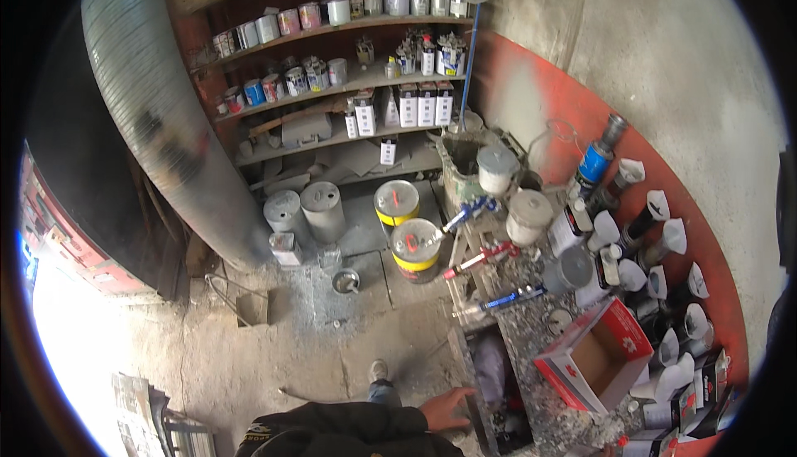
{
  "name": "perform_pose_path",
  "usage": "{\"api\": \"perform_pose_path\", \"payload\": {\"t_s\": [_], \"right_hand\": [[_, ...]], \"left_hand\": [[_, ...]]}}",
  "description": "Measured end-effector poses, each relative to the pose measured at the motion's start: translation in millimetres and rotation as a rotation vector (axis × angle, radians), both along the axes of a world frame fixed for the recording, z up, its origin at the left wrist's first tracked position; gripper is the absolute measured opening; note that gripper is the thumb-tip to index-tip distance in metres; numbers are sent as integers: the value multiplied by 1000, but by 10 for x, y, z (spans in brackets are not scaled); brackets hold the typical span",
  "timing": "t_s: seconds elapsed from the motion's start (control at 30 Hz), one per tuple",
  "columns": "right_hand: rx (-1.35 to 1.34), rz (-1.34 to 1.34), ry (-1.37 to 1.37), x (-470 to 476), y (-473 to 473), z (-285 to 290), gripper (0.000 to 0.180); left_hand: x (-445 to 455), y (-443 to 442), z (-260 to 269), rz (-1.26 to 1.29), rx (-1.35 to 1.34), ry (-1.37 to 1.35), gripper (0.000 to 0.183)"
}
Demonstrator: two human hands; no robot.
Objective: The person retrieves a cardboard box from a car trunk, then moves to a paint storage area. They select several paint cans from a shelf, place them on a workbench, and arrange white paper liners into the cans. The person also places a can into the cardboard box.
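Observation:
My left hand (444, 409) reaches out of a black sleeve (348, 427) at the bottom, its fingers spread beside the near edge of an open drawer (468, 388). Whether the fingertips touch the wood is unclear. Inside the drawer lie a greyish-purple cloth (490, 367) and dark, cluttered items that I cannot make out. My right hand is out of view. Right of the drawer, on the paint-spattered workbench (529, 357), stands an empty red and white cardboard box (598, 357) with its top open.
Spray guns with blue (512, 297) and red (482, 259) parts hang along the bench's edge. Cans and paper strainers (674, 236) crowd the wall side. Yellow-banded buckets (415, 258) and metal drums (322, 211) stand on the floor. Behind are paint shelves (373, 74) and a large duct (168, 108).

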State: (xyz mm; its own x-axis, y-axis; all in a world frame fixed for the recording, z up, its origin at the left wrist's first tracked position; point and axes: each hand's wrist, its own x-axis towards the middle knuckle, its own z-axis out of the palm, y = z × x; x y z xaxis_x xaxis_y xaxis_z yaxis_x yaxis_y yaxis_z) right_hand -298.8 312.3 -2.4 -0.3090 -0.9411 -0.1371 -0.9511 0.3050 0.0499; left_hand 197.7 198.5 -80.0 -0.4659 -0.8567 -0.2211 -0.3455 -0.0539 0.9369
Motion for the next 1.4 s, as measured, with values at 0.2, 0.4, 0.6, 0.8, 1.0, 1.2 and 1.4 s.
{"api": "perform_pose_path", "payload": {"t_s": [0.2, 0.4, 0.6, 0.8, 1.0, 1.2, 1.4], "right_hand": [[-153, 110, 160, 919, -12, -193, 94], [190, 523, -847, 4006, -1898, 363, 61], [299, 763, -924, 5720, -3539, 262, 61], [-40, 927, -1165, 7342, -5351, 630, 33], [-277, 1187, -1146, 8836, -7479, 1145, 26], [-362, 1199, -1115, 9736, -9332, 1719, 24], [-504, 1165, -1106, 10256, -10650, 2215, 24]], "left_hand": [[1304, -634, -263, 97, -48, 31, 77], [2822, -1208, -52, 324, -84, -38, 70], [4042, -1589, 153, 703, -174, -68, 63], [4809, -2030, 136, 1038, -50, 41, 64], [5575, -3072, -317, 1321, 50, 329, 64], [6371, -4474, 307, 1373, 81, 218, 69], [7047, -5340, 248, 1471, 37, 473, 66]]}}
